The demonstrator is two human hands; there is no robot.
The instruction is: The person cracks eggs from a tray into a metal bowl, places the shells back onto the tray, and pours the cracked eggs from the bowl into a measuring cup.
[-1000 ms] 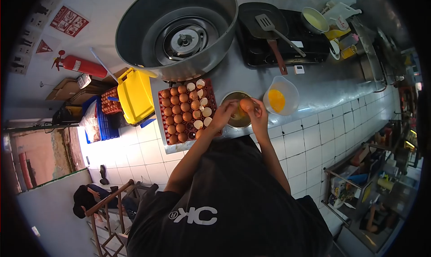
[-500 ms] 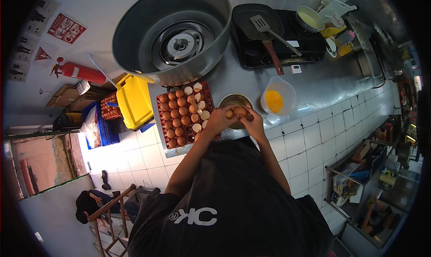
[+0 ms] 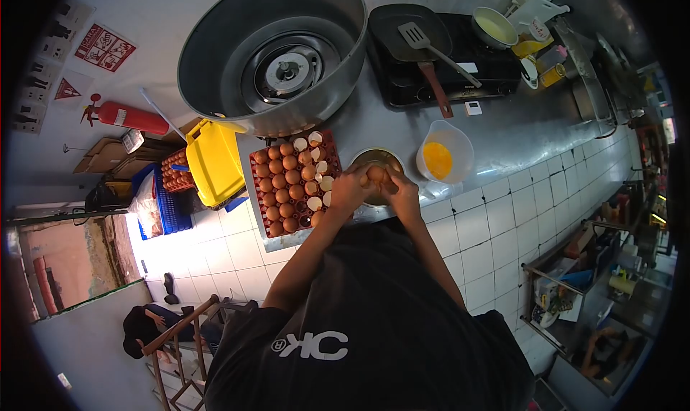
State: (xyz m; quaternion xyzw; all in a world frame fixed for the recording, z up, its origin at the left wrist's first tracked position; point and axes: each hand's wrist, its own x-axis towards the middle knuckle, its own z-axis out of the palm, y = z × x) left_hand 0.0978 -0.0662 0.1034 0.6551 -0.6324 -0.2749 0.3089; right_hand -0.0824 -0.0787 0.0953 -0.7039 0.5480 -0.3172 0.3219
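Note:
Over a round metal bowl [image 3: 390, 156], my left hand [image 3: 350, 191] and my right hand [image 3: 405, 195] are close together. A brown egg [image 3: 376, 173] shows between their fingertips, gripped from both sides. My fingers partly hide it, so I cannot tell whether its shell is cracked or whether a second egg is behind them. To the left lies a red egg tray [image 3: 260, 217] with rows of whole brown eggs and several broken shells [image 3: 314, 203] along its right side. Right of the bowl stands a translucent plastic jug [image 3: 461, 152] with yellow egg in it.
A large grey drum-shaped vessel [image 3: 338, 88] stands behind the tray. Farther right, a black stove [image 3: 496, 80] carries a square pan [image 3: 388, 23] and a slotted spatula [image 3: 449, 60]. A yellow lidded bin [image 3: 213, 163] is at left. Another person [image 3: 140, 332] sits at lower left.
My hands have drawn closer together over the bowl. Earlier, two brown eggs showed side by side between my fingers; now one rounded egg shows. The tray and jug stay in place.

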